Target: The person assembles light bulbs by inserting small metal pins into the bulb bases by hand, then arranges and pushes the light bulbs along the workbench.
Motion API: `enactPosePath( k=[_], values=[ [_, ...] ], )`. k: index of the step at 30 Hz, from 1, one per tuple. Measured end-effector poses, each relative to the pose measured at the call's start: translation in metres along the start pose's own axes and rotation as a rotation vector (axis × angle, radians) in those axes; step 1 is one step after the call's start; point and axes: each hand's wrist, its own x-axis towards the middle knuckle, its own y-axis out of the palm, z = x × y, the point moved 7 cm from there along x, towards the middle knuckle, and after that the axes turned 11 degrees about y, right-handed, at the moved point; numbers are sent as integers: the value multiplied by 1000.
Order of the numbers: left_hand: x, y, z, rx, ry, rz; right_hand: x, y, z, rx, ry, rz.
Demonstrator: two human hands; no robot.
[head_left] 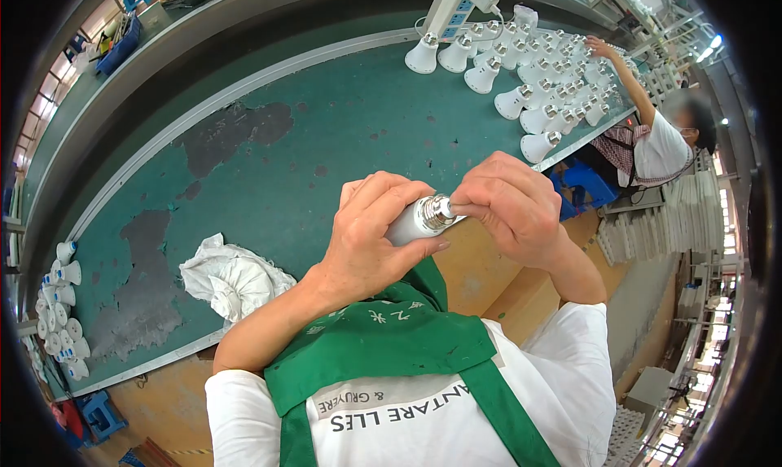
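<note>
A white light bulb (405,227) with a silver screw base lies tilted in my left hand (364,227), whose fingers and thumb wrap round its body. My right hand (515,209) is closed at the tip of the bulb's metal base, thumb and forefinger pinched together there. Whatever sits between those fingertips, if anything, is too small to make out. Both hands are above the near edge of the green worktable (350,133). Left of my left forearm, a crumpled white cloth (232,278) rests on the table.
Many white bulbs (538,84) stand base-up at the table's far right, beside a socket post (450,9). More bulbs (61,312) are grouped at the far left end. A co-worker (664,145) sits at the right, one arm reaching over the bulbs. A blue stool (98,418) stands lower left.
</note>
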Motion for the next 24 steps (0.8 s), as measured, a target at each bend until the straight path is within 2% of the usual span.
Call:
enactPosePath(
  k=[9,17,24],
  values=[
    [0,6,2,-268,-139,-12,-6,0,-15,194,74,27],
    [2,5,2,-215,-81,-35,-12,-1,-16,207,151,4],
    [-1,1,-4,90,85,-187,-23,3,-9,171,170,-106]
  ],
)
